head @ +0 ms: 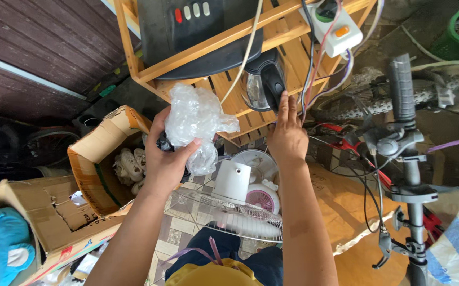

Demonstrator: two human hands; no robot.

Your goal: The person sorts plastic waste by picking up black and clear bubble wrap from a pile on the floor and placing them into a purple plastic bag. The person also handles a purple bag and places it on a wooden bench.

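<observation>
Bamboo shelf [285, 32] w/ black kettle [264, 79] on its slats; right hand [288, 135] reaches it, fingers together, flat on the handle. Best wrap fully before lifting. Cardboard box [94, 159] left of shelf holds pale shoes [129, 167]. Left hand [168, 153], below shelf, fingers clamped on crumpled plastic bag [197, 119].

Single head-worn view, looking steeply down from close above both forearms, facing a slatted bamboo shelf [288, 32] at top; grey bicycle handlebar grip [400, 87] at right, open brown cardboard box [99, 159] at left.
</observation>
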